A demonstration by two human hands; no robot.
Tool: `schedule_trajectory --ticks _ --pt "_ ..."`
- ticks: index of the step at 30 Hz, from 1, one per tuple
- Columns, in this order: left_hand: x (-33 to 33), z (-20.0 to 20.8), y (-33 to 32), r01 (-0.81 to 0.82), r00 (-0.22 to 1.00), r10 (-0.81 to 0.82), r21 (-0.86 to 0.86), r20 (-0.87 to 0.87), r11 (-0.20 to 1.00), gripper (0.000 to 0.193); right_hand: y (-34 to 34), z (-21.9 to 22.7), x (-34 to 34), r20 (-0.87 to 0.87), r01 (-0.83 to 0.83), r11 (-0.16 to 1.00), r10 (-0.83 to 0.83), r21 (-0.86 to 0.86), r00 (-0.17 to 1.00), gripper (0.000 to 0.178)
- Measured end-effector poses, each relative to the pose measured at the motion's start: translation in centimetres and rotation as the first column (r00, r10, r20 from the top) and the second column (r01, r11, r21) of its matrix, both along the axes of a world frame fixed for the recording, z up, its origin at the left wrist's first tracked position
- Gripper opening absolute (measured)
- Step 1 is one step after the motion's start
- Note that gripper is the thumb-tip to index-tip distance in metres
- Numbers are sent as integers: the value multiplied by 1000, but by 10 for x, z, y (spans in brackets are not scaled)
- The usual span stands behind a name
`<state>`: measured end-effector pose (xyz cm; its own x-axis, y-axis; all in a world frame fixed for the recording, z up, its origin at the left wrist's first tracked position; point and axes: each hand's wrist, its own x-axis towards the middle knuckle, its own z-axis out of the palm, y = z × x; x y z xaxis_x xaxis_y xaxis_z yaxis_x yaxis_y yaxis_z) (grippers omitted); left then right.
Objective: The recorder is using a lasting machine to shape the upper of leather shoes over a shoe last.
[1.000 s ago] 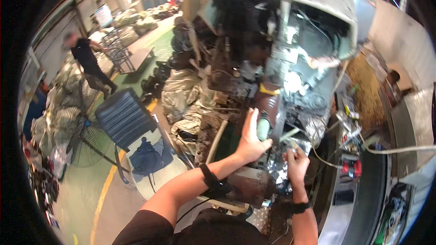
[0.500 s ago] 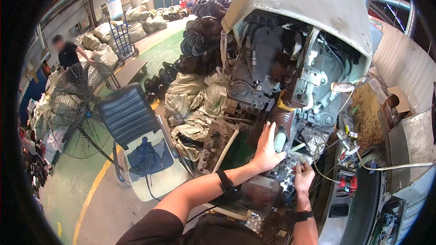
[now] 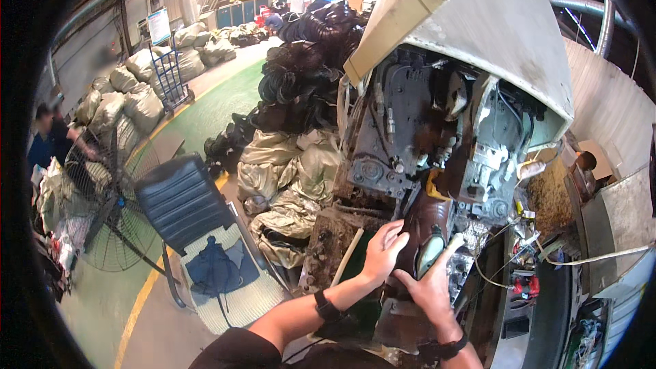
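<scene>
A dark brown leather shoe (image 3: 418,231) sits under the machine's open front, its toe pointing away from me. A pale green shoe last (image 3: 430,251) shows through its top opening. My right hand (image 3: 434,290) grips the heel end, with the thumb on the left side and the fingers along the right. My left hand (image 3: 380,254) is just left of the shoe, fingers apart and holding nothing; I cannot tell whether it touches the leather. A yellow machine part (image 3: 433,183) lies at the shoe's toe end. The toe itself is hidden.
The greasy machine (image 3: 383,123) with its pale hood (image 3: 485,34) stands ahead. To the left are an office chair (image 3: 179,195) with a blue cloth and a large fan (image 3: 116,198). Bulging sacks (image 3: 290,171) lie beside the machine. A red tool (image 3: 526,287) rests at right.
My right hand has come up from below and now holds the shoe's heel end. My left hand has moved off the last to the shoe's left side. My view has shifted slightly.
</scene>
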<state>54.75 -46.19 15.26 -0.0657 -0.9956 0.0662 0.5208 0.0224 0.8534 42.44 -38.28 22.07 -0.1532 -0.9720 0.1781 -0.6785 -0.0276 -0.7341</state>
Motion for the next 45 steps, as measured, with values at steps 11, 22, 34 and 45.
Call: schedule_trajectory --ticks 11,22,34,45 --pt "29 -12 -35 14 1000 -15 -48 -12 999 25 -19 -33 11 -114 90 964 -122 -251 986 123" --pt "19 40 15 665 594 -576 -59 -561 744 66 117 14 -51 997 111 993 -56 50 46 73" --pt "-90 93 128 908 317 -915 -197 -250 369 75 232 0 -24 867 363 926 -264 105 422 53" --pt "-195 82 203 970 244 -954 19 -173 244 65 331 -35 -122 948 736 663 -305 142 92 59"
